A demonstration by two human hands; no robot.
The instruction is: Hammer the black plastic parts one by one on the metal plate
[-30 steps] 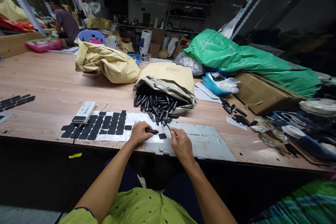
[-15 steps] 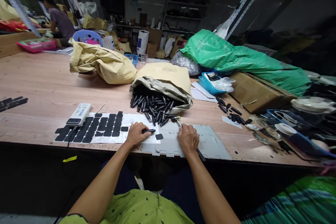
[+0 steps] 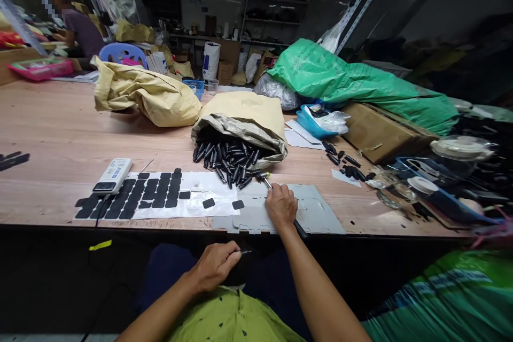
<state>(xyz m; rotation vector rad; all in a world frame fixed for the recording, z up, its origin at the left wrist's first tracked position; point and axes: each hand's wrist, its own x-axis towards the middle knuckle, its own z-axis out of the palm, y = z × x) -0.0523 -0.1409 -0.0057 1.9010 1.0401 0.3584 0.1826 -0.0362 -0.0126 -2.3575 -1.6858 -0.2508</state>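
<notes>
1. The black part (image 3: pixel 244 251) in the left hand (image 3: pixel 215 265) looks like light, stiff plastic, narrow and smooth. I judge it easy to lose from a loose pinch. The surest hold is probably thumb and forefinger across its middle, leaving the thin end free.
2. Only its slim dark tip shows, poking out past the fingers (image 3: pixel 231 256). The rest is hidden in the hand.
3. The part sits below the near edge of the counter (image 3: pixel 60 133), over the person's lap. The left fingers are curled closed around it.
4. The right hand (image 3: pixel 281 206) rests on a grey sheet (image 3: pixel 318 214) on the counter, its fingers wrapped around a thin tool (image 3: pixel 267 184). The dark handle end sticks out toward the person, and the metal shaft with a yellowish collar points away. It seems rigid and light, best held close to the shaft.
5. Just beyond the tool's tip, a heap of black pieces (image 3: pixel 230 160) spills from the open mouth of a tan sack (image 3: pixel 244 115).
6. Left of the grey sheet lies a white sheet (image 3: pixel 200 184) bearing rows of black pads (image 3: pixel 148 195). Two loose pads (image 3: pixel 208 203) lie near its right end, and a white device (image 3: pixel 112 175) sits at its far-left corner.
7. Farther off are a second sack (image 3: pixel 140 93), a green bag (image 3: pixel 340 77) and a cardboard box (image 3: pixel 380 133). Another person (image 3: pixel 76 32) sits at the far left.
</notes>
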